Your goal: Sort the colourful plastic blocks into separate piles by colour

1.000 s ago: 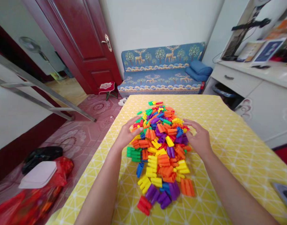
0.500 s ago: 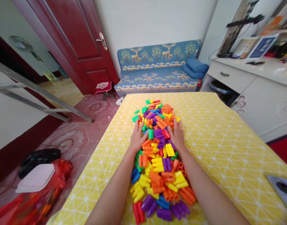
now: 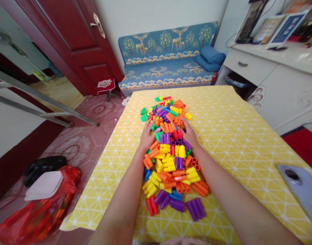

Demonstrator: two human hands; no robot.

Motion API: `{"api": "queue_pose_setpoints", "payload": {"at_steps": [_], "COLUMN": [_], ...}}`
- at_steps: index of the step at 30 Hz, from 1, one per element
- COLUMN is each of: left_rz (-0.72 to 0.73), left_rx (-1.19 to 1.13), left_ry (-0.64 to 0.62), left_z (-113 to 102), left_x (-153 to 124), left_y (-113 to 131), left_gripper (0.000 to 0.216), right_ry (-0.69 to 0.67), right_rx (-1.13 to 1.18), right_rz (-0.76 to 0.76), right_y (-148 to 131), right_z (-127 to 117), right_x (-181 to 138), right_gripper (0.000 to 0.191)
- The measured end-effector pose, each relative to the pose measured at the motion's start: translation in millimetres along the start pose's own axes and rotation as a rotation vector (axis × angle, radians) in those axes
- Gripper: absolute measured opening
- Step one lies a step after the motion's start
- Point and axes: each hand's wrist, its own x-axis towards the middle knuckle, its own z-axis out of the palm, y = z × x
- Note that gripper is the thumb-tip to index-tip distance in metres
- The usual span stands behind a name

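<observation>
A long heap of plastic toy building pieces (image 3: 169,164), made of joined tubes in orange, yellow, purple, red, green and blue, runs down the middle of the table. My left hand (image 3: 147,137) rests against the heap's left side, fingers apart, touching green and orange pieces. Against the right side lies my right hand (image 3: 188,135), its fingers spread beside red and purple pieces. Some fingertips are hidden among the pieces. Nearest me, a purple piece (image 3: 196,209) and a red piece (image 3: 152,205) lie at the heap's edge.
A yellow patterned cloth (image 3: 235,136) covers the table. A phone (image 3: 298,190) lies at its right edge. On the floor at left are a red plastic bag (image 3: 41,217) and a white lid (image 3: 44,185). Beyond the table stands a blue sofa (image 3: 161,64); a white cabinet (image 3: 286,88) is at right.
The view has tilted down. Both hands have come slightly closer to me along the heap, and pieces between them have shifted and turned.
</observation>
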Motion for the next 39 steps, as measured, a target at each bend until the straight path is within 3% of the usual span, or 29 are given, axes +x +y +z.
{"api": "queue_pose_setpoints", "payload": {"at_steps": [16,23,39], "left_rz": [-0.034,-0.082,-0.084], "left_rx": [0.03,0.043,0.043], "left_ry": [-0.013,-0.033,0.0], "left_z": [-2,-3,-1], "left_x": [-1,-4,-7], "left_y": [5,12,10], "left_gripper": [0.054,0.057,0.054], "right_ry": [-0.005,-0.029,0.009], "right_rx": [0.113,0.168,0.222], "right_rz": [0.095,0.027,0.105], "right_y": [4,-2,-6], "right_z": [-2,-10,-11], "right_x": [-4,-9,-16], "right_gripper": [0.056,0.049,0.055]}}
